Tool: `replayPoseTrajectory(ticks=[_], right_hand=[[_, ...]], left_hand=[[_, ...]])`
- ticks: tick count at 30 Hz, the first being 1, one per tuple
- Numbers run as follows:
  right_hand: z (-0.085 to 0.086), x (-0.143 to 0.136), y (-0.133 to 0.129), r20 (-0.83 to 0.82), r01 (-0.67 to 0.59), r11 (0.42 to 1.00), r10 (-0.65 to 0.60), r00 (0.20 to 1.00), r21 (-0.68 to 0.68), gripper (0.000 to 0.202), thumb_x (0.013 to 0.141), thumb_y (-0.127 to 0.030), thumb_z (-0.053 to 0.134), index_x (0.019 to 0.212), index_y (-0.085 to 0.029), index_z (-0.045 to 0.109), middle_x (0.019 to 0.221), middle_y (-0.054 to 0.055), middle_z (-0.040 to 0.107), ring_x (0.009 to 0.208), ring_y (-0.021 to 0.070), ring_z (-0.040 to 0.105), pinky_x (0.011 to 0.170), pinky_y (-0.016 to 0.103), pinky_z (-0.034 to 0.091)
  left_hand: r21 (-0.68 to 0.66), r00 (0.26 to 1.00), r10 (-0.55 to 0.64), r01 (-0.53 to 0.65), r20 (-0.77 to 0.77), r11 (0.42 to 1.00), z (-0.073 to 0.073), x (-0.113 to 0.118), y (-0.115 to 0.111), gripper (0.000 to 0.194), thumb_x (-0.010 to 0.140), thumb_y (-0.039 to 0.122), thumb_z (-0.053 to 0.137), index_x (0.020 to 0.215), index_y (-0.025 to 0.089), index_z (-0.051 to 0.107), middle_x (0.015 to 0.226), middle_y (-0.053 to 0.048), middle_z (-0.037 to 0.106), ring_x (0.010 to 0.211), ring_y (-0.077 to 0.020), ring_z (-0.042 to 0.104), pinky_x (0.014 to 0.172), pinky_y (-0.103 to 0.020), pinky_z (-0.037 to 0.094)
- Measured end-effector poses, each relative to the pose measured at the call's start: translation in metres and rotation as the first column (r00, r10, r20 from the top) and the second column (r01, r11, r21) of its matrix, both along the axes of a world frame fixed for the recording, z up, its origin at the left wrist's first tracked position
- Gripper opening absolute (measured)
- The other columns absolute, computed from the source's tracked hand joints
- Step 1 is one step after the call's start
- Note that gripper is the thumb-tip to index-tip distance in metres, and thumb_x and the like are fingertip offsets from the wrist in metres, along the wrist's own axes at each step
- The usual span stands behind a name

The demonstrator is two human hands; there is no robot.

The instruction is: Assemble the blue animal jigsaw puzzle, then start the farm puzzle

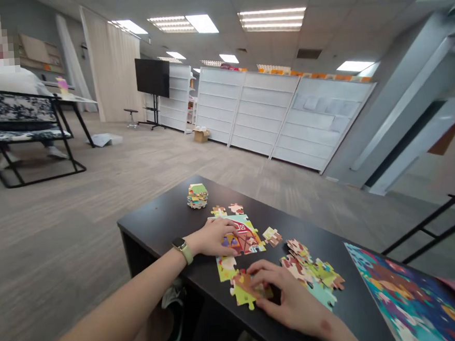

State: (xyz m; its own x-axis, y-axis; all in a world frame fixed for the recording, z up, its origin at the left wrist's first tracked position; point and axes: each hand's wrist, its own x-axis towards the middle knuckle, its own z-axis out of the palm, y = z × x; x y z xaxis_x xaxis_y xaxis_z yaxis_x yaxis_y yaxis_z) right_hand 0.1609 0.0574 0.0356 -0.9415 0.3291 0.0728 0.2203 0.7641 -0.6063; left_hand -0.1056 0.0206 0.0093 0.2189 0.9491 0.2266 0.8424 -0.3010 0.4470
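Observation:
My left hand (216, 237), with a watch (182, 249) on its wrist, rests with fingers spread on a partly joined jigsaw puzzle (251, 236) showing a red barn. In front of it, my right hand (282, 291) curls its thumb and fingers around a puzzle piece, partly hidden and blurred. That piece is beside a green and brown puzzle piece (242, 290) near the table edge. A yellow-green piece (226, 268) lies between this one and the joined part. Loose puzzle pieces (316, 273) overlap in a pile right of my right hand.
On the dark table (156, 212) stands a stack of puzzle pieces (197, 196) at the far left. A single piece (271, 236) lies behind the puzzle. A colourful picture sheet (411, 298) covers the right end. Beyond are a seated person (11, 81), a chair (21, 112) and white shelving (262, 111).

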Motion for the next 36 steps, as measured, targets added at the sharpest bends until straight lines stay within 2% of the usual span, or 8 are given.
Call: replayPoseTrajectory(ticks=[7,13,18,21,30,36], right_hand=[[0.002,0.016,0.018,0.015,0.044,0.996,-0.046,0.999,0.076,0.019,0.082,-0.014,0.055,0.093,-0.025,0.067,0.125,0.006,0.060,0.109,0.0224,0.062,0.095,0.036,0.049],[-0.008,0.006,0.016,-0.064,0.103,0.987,-0.095,0.993,0.124,0.017,0.086,-0.018,0.058,0.097,-0.026,0.069,0.126,0.008,0.060,0.115,0.0236,0.059,0.100,0.039,0.047],[-0.017,-0.004,0.013,-0.078,0.032,0.983,-0.019,0.997,0.178,0.022,0.089,-0.021,0.059,0.107,-0.028,0.069,0.130,0.008,0.060,0.125,0.0249,0.052,0.105,0.043,0.045],[-0.018,-0.006,0.014,-0.083,-0.001,0.980,0.018,0.996,0.200,0.022,0.093,-0.021,0.056,0.110,-0.028,0.068,0.129,0.007,0.060,0.126,0.0245,0.050,0.107,0.045,0.043],[-0.011,-0.005,0.010,-0.069,-0.032,0.973,0.049,0.996,0.227,0.022,0.094,-0.018,0.052,0.106,-0.028,0.068,0.125,0.006,0.064,0.124,0.0241,0.050,0.105,0.045,0.044],[-0.007,-0.002,0.009,-0.040,-0.023,0.977,0.032,0.999,0.213,0.023,0.094,-0.019,0.051,0.104,-0.027,0.069,0.123,0.006,0.065,0.123,0.0254,0.051,0.103,0.046,0.045]], left_hand=[[-0.012,1.000,-0.017,0.017,0.003,1.000,-0.001,-0.002,0.003,0.049,0.077,0.056,0.073,0.118,0.031,0.065,0.135,-0.006,0.056,0.128,-0.0317,0.048,0.109,-0.045,0.030],[-0.034,0.996,-0.090,0.090,0.008,0.995,0.007,-0.003,-0.001,0.046,0.077,0.051,0.075,0.118,0.033,0.066,0.129,-0.003,0.061,0.127,-0.0301,0.049,0.110,-0.043,0.029],[-0.004,0.995,-0.099,0.099,0.012,0.995,0.004,-0.004,-0.001,0.031,0.089,0.048,0.063,0.117,0.035,0.066,0.135,-0.002,0.056,0.126,-0.0276,0.050,0.107,-0.042,0.030],[-0.006,0.994,-0.111,0.111,0.003,0.994,0.002,-0.001,0.000,0.029,0.089,0.048,0.063,0.114,0.035,0.068,0.132,-0.001,0.058,0.122,-0.0274,0.052,0.106,-0.042,0.031],[-0.015,0.993,-0.121,0.121,0.001,0.992,0.005,0.006,0.000,0.043,0.078,0.055,0.071,0.114,0.033,0.066,0.132,-0.003,0.056,0.120,-0.0304,0.052,0.103,-0.044,0.033],[-0.004,0.997,-0.070,0.070,-0.027,0.998,0.004,0.010,0.000,0.046,0.075,0.060,0.071,0.108,0.029,0.066,0.134,-0.005,0.056,0.121,-0.0325,0.051,0.104,-0.047,0.033]])
